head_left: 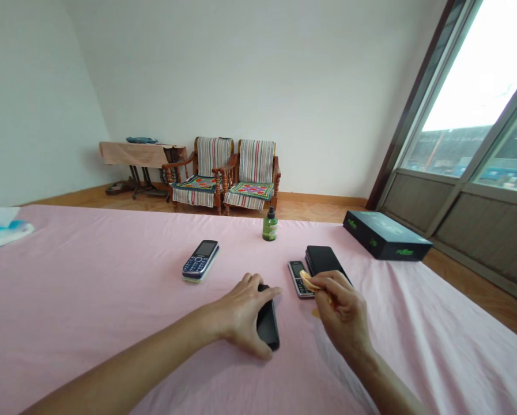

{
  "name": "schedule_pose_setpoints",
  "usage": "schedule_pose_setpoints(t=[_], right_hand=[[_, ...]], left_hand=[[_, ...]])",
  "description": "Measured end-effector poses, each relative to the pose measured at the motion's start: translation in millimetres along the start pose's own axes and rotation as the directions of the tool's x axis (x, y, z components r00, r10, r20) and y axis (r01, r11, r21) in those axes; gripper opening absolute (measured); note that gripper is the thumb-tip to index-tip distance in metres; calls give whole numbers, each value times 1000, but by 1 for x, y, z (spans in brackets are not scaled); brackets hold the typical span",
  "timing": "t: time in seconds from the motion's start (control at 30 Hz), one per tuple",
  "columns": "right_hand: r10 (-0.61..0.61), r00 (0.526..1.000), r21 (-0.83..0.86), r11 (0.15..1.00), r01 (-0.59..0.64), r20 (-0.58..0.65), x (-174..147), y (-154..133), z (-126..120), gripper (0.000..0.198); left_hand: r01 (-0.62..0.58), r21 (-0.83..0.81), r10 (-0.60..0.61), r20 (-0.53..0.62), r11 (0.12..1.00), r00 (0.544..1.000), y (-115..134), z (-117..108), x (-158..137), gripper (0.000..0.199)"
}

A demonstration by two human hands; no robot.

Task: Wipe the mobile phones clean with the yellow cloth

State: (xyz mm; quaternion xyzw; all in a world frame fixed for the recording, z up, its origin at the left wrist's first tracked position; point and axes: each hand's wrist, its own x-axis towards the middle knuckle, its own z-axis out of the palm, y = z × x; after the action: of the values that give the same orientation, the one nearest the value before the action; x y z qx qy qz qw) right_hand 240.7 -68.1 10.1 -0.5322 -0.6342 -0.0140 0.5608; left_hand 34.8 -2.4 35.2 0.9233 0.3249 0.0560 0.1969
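My left hand (245, 317) spans a black smartphone (267, 323) lying on the pink cloth (124, 323), its thumb at the near end and its fingers at the far end and left side. Pinched in my right hand (344, 305) is a small yellow-orange cloth (309, 281), its tip over a silver-edged keypad phone (299, 275). Directly right of that phone lies a black flat case or device (325, 259), partly covered by my right hand. Farther left, a dark blue keypad phone (201, 257) rests on a pale item of similar size.
A green bottle with a black cap (270, 225) stands near the far edge. A dark box with green lettering (383, 233) sits at the far right. At the left edge lies a white and blue packet (3, 227). Beyond are two wooden armchairs (252, 167) and a cloth-covered table (132, 154).
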Motion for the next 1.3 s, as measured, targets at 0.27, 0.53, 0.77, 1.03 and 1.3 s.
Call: schedule_pose_setpoints(t=[0.27, 0.53, 0.77, 1.03, 1.3], right_hand=[[17, 997, -20, 1000, -19, -78, 6, 19, -8, 19], [56, 997, 10, 998, -56, -51, 4, 10, -6, 20], [68, 993, 18, 998, -67, -91, 5, 12, -10, 18], [52, 988, 7, 999, -51, -148, 9, 15, -15, 19], [60, 986, -2, 998, -61, -153, 10, 13, -15, 20]], left_hand=[[-42, -406, -76, -271, 913, 960, -13, 24, -3, 76], [23, -344, -126, -279, 939, 952, -17, 27, -35, 95], [26, -239, -95, -280, 971, 955, -18, 32, -18, 122], [-84, -304, -41, -383, 949, 923, -9, 39, 60, 119], [-125, -321, -2, -367, 939, 930, -10, 44, 111, 119]])
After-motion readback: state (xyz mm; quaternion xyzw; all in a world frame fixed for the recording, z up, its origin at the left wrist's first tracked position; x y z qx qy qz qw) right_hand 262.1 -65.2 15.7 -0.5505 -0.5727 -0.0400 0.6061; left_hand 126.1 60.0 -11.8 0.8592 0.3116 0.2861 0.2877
